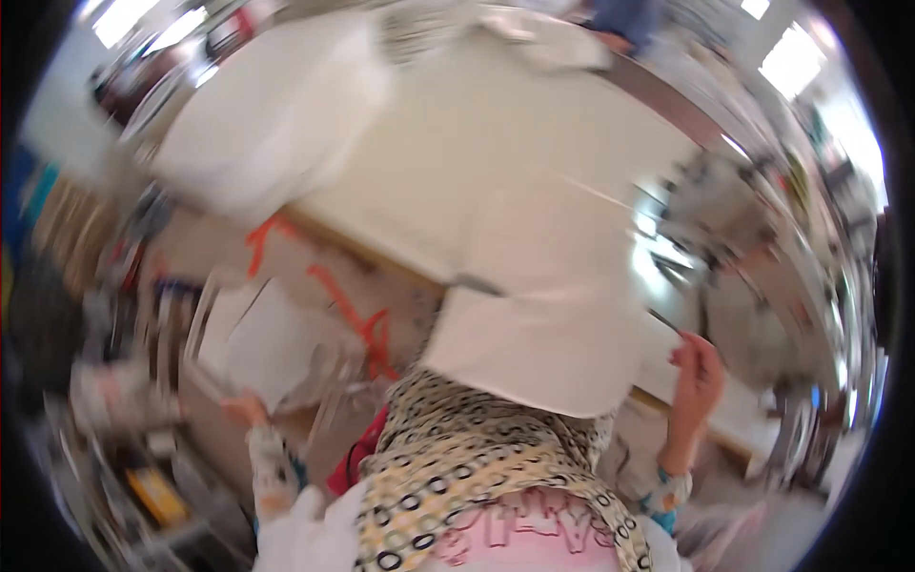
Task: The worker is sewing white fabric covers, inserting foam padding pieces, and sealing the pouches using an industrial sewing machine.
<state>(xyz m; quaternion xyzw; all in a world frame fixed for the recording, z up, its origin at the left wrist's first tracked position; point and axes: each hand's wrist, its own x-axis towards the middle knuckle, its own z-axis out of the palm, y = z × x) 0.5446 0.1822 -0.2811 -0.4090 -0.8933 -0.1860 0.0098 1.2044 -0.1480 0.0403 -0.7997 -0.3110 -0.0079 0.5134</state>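
Note:
The picture is smeared by motion. My left hand (246, 410) is low on the left, gripping the lower corner of a white sheet (265, 345) held up in front of me. My right hand (698, 374) is raised on the right, fingers closed on a thin dark stick-like tool (666, 321) that points up and left. Between my hands a large white cloth piece (553, 305) hangs over the near edge of a wide cream table (477, 124). A patterned scarf (457, 467) on my chest fills the lower middle.
A heap of white cloth (272, 110) lies on the table's far left. Orange straps (360, 319) hang below the table edge. Cluttered shelves and boxes (143, 477) stand at lower left, blurred equipment (734, 229) at right. Another person in blue (624, 19) is at the far side.

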